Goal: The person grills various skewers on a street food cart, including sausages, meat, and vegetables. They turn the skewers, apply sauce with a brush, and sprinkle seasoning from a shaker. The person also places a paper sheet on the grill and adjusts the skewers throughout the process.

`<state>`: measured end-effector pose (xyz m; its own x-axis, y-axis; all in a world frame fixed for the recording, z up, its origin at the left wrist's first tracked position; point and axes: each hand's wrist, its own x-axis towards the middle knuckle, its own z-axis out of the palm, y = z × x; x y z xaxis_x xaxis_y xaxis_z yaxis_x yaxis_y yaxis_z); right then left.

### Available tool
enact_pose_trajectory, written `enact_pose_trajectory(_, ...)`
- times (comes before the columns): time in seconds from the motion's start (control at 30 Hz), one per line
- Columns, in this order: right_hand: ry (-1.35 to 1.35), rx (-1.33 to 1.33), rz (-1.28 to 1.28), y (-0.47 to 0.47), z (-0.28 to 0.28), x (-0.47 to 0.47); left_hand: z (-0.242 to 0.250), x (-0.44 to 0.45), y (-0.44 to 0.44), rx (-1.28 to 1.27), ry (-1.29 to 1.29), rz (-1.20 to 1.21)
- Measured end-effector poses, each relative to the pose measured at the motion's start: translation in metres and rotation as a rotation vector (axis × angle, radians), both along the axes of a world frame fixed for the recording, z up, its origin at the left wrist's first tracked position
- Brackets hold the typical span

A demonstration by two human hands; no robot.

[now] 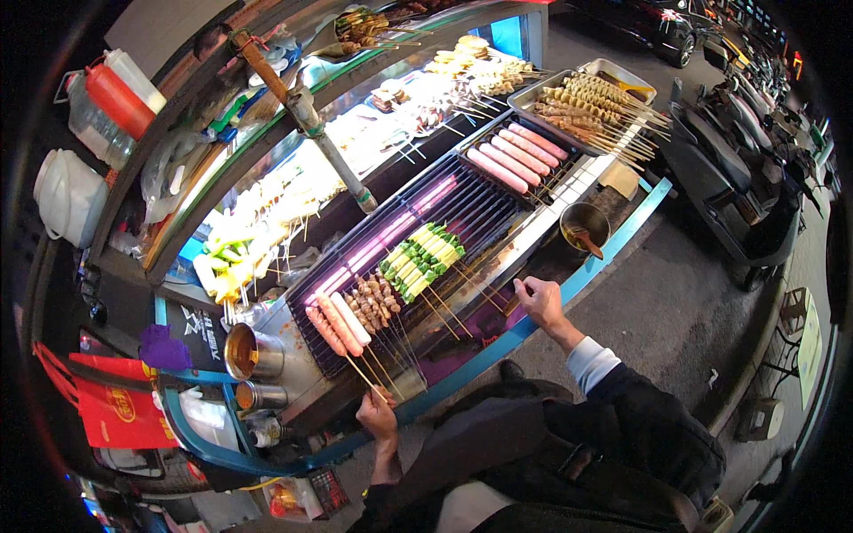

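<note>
My left hand (pixel 377 414) grips the wooden stick of a sausage skewer (pixel 340 323) at the near left end of the grill. Beside that sausage lie a split sausage (pixel 324 331) and a white sausage (pixel 351 318). Small meat skewers (pixel 373 303) and a row of green-and-yellow vegetable skewers (pixel 423 262) rest on the grill grate (pixel 490 226). Over the front rail, my right hand (pixel 541 305) is curled closed, with nothing visible in it. It is close to the stick ends of the vegetable skewers. A pink glow shows along the back of the grate.
A black tray (pixel 488 180) holds several pink sausages; a metal tray (pixel 526 100) beyond holds skewers. A pot (pixel 585 225) with a wooden-handled tool stands right, metal sauce containers (pixel 270 353) left. A lit display (pixel 393 133) runs behind a post (pixel 333 156). Scooters (pixel 733 173) are parked right.
</note>
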<state>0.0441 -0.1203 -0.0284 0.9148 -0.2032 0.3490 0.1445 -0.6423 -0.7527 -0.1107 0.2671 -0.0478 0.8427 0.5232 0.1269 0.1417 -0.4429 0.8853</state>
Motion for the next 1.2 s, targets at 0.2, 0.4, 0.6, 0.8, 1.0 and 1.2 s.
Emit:
enact_pose_trajectory(0.2, 0.04, -0.029, -0.018, 0.0, 0.0, 0.001, 0.003, 0.001, -0.001, 0.012, 0.01, 0.002)
enact_pose_trajectory(0.4, 0.024, -0.002, -0.007, 0.0, -0.005, 0.002, -0.001, 0.001, 0.001, -0.018, 0.069, 0.038)
enact_pose_trajectory(0.6, 0.016, 0.005, 0.001, 0.0, -0.011, 0.004, -0.001, 0.0, 0.001, 0.003, 0.012, 0.02)
enact_pose_trajectory(0.8, 0.028, 0.01, -0.003, -0.001, -0.009, 0.003, 0.001, 0.0, 0.001, 0.025, 0.02, 0.013)
enact_pose_trajectory(1.0, 0.029, -0.013, -0.008, 0.001, -0.007, 0.003, -0.002, -0.001, 0.001, -0.006, -0.015, 0.013)
enact_pose_trajectory(1.2, -0.002, -0.013, -0.008, 0.001, -0.006, 0.002, -0.002, -0.001, 0.002, -0.007, 0.011, 0.021)
